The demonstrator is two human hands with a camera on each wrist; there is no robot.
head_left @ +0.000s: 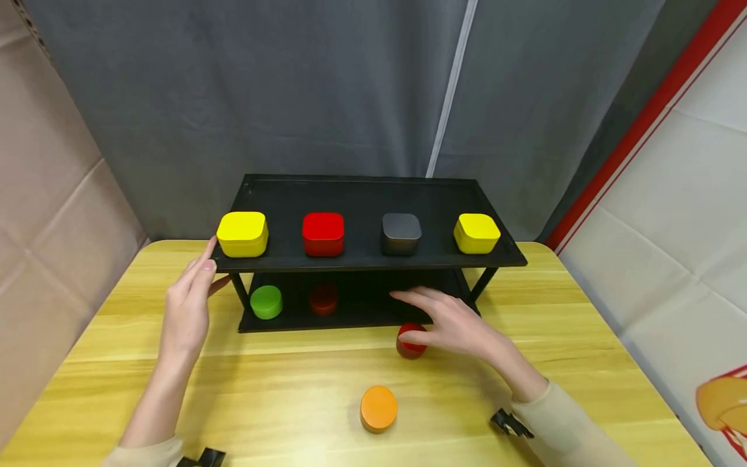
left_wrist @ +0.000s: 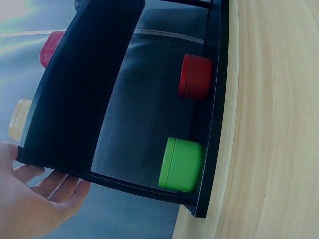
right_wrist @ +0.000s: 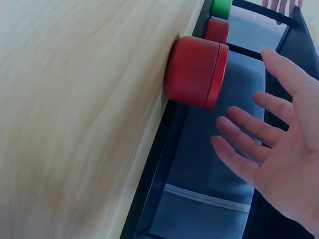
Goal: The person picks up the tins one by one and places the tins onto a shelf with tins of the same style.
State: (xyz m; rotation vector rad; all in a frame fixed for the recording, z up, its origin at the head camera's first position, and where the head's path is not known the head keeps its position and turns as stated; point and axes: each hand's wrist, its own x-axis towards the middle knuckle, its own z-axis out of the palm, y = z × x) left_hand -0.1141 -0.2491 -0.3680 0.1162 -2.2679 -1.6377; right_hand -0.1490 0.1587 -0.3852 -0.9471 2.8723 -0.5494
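Note:
A black two-tier shelf (head_left: 356,194) stands on the wooden table. My left hand (head_left: 187,311) holds the upper tier's left front corner; in the left wrist view its fingers (left_wrist: 55,186) lie along that tier's end. Over a round red container (head_left: 411,350), which stands on the table before the lower tier, my right hand (head_left: 452,324) hovers with spread fingers. The right wrist view shows this red container (right_wrist: 192,72) apart from the palm, nothing held. On the lower tier stand a round green container (head_left: 266,303) and another round red one (head_left: 323,299).
Along the upper tier's front sit a yellow box (head_left: 242,235), a red box (head_left: 323,235), a dark grey box (head_left: 401,234) and another yellow box (head_left: 476,233). Nearer me, a round orange container (head_left: 379,408) stands on the table (head_left: 280,402). A grey curtain (head_left: 327,91) hangs behind.

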